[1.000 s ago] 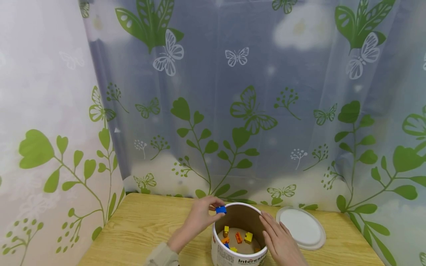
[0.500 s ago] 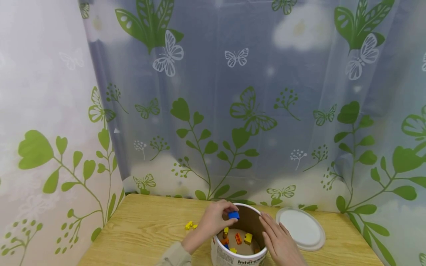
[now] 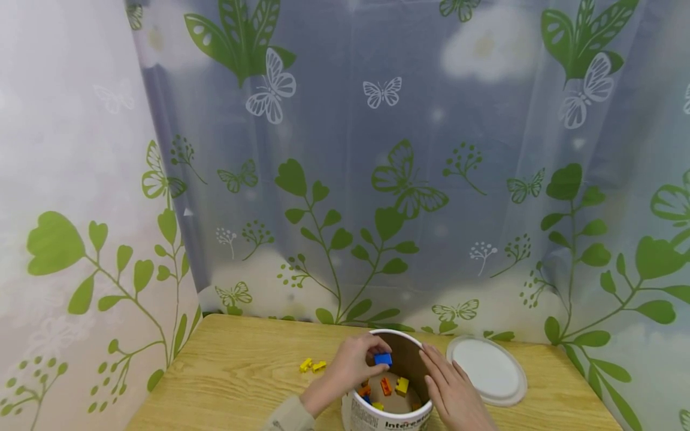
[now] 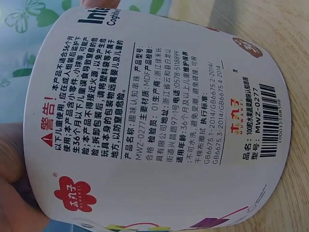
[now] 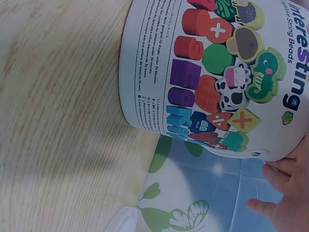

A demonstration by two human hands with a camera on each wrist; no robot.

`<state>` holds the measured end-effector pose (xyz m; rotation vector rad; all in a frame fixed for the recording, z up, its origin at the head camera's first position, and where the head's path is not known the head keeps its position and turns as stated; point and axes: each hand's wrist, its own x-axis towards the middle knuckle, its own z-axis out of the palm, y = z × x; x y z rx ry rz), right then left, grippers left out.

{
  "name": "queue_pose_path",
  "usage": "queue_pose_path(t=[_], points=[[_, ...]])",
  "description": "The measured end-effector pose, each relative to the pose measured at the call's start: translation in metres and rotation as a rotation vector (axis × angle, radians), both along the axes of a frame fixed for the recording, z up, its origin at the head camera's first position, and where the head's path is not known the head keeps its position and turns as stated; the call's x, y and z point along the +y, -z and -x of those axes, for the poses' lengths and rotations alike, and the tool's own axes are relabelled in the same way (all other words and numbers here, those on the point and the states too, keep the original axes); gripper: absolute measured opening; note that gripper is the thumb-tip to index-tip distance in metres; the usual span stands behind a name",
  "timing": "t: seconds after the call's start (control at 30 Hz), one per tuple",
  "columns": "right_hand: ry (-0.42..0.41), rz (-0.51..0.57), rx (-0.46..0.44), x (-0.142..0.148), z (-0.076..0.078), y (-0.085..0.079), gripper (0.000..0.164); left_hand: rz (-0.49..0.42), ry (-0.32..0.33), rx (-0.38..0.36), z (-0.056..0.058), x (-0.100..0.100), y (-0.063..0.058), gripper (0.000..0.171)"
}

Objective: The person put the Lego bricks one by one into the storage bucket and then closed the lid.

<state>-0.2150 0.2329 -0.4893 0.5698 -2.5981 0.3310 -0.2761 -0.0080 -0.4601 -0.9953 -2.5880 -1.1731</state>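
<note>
My left hand (image 3: 353, 362) reaches over the left rim of a white round tub (image 3: 387, 424). Between thumb and fingers it pinches a blue toy brick (image 3: 383, 359), held above the tub's bottom. Inside lie loose bricks, among them an orange brick (image 3: 386, 387) and a yellow brick (image 3: 402, 386). Straight fingers of my right hand (image 3: 457, 389) rest along the right rim. The left wrist view is filled by the tub's printed side (image 4: 159, 121), with part of the left hand (image 4: 17, 188) at the edge; the brick is hidden there. Bead pictures (image 5: 207, 72) show in the right wrist view.
Two small yellow pieces, one yellow piece (image 3: 306, 364) beside another yellow piece (image 3: 319, 366), lie on the wooden table (image 3: 242, 365) left of the tub. A white round lid (image 3: 487, 369) lies to its right. A patterned curtain (image 3: 334, 179) hangs behind the table.
My left hand has moved right and down with the blue brick, from the tub's left rim to inside its opening. The yellow pieces on the table have come into view. My right hand stays put.
</note>
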Motion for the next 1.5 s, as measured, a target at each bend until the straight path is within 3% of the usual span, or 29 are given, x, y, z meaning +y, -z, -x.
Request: queue_pose_path(t=[0.27, 0.63, 0.8, 1.0, 1.23, 1.5], points=[[-0.001, 0.003, -0.002, 0.0, -0.001, -0.001, 0.045, 0.027, -0.009, 0.018, -0.001, 0.0, 0.0, 0.019], [0.013, 0.012, -0.033, 0.0, -0.001, -0.002, 0.045, -0.115, -0.057, 0.041, 0.0, -0.015, -0.012, 0.016], [0.002, 0.015, -0.043, 0.0, -0.001, -0.002, 0.046, -0.179, -0.101, 0.111, 0.003, -0.025, -0.013, 0.018], [-0.002, 0.02, -0.031, 0.001, -0.001, 0.0, 0.045, -0.182, -0.166, 0.186, 0.01, -0.039, -0.011, 0.024], [-0.004, 0.007, 0.019, 0.001, 0.001, 0.002, 0.045, -0.161, -0.249, 0.183, 0.019, -0.063, -0.002, 0.025], [-0.007, 0.027, -0.045, 0.0, -0.001, -0.003, 0.045, -0.114, -0.322, 0.171, 0.029, -0.089, 0.025, 0.024]])
